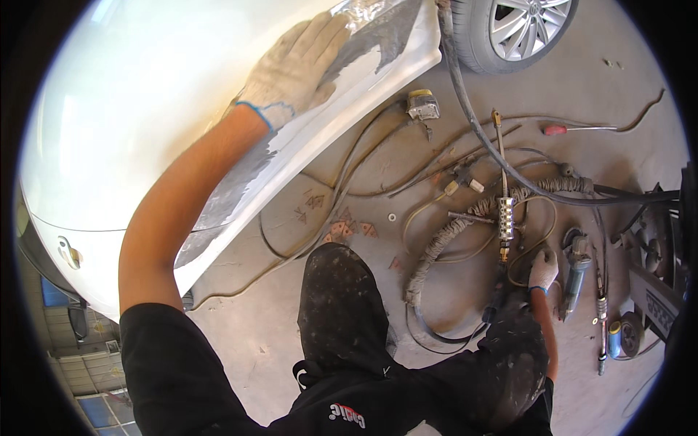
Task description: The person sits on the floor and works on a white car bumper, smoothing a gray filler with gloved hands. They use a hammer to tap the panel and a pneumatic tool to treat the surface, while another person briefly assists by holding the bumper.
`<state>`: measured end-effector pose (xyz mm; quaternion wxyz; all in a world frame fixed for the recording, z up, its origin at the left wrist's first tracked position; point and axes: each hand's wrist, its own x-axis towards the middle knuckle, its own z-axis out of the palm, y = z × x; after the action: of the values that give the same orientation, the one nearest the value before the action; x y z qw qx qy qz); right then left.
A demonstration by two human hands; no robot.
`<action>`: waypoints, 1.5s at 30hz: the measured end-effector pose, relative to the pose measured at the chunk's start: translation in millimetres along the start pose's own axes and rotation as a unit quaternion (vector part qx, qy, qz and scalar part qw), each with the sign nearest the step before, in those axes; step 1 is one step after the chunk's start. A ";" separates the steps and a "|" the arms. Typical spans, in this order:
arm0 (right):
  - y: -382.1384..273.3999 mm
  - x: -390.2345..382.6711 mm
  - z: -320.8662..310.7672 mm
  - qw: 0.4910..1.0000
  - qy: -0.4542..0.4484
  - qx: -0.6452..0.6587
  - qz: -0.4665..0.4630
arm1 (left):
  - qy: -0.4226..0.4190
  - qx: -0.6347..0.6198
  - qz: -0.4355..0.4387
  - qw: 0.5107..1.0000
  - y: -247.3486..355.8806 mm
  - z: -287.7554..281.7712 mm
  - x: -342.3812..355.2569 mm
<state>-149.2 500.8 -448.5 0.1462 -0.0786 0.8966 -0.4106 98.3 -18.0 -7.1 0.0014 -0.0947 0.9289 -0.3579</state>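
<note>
My left hand, in a white work glove with a blue cuff edge, lies flat on the white car body panel, fingers stretched out. Beneath and around it, bare grey metal shows through the paint along the lower edge. Low beside my right knee is my right hand, gloved too. Its fingers look curled together; what they hold, if anything, is hidden. Close to it stand a slide hammer with a ribbed metal weight and an angle grinder lying on the floor.
Cables and a wrapped hose loop across the floor. Several copper-coloured triangular pieces lie ahead of my knee. A screwdriver, a yellow-and-grey box-shaped tool and a car wheel are farther off. At right stands a dark wheeled machine.
</note>
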 end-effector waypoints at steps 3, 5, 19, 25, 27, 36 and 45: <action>0.3 -0.4 1.6 1.000 0.005 -0.012 -0.001 | -0.045 -0.006 -0.016 0.999 -3.8 -3.3 -41.5; -3.9 -2.7 -0.5 0.998 0.025 -0.035 -0.042 | -0.087 0.008 -0.035 0.996 -7.2 -7.3 -65.0; -101.1 -96.2 -121.9 0.931 -0.195 -0.283 -0.121 | -0.074 0.045 -0.055 0.995 -25.3 17.7 -218.5; -123.8 -159.9 -138.3 0.909 -0.238 -0.328 -0.093 | -0.064 -0.010 -0.058 0.996 -31.9 23.1 -274.0; -129.4 -177.7 -140.2 0.903 -0.251 -0.338 -0.082 | -0.079 -0.023 -0.062 0.995 -33.0 27.0 -289.5; -141.4 -230.1 -172.7 0.887 -0.264 -0.376 -0.045 | -0.098 -0.029 -0.076 0.992 -36.9 30.8 -356.3; -196.0 -242.1 -273.1 0.876 -0.182 -0.446 -0.033 | 0.010 -0.065 -0.070 0.995 -34.9 44.7 -376.1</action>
<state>-5.6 631.2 -82.5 0.2423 -0.2381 0.9392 0.0494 477.0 -6.5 -41.7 -0.0391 -0.1555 0.9413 -0.2972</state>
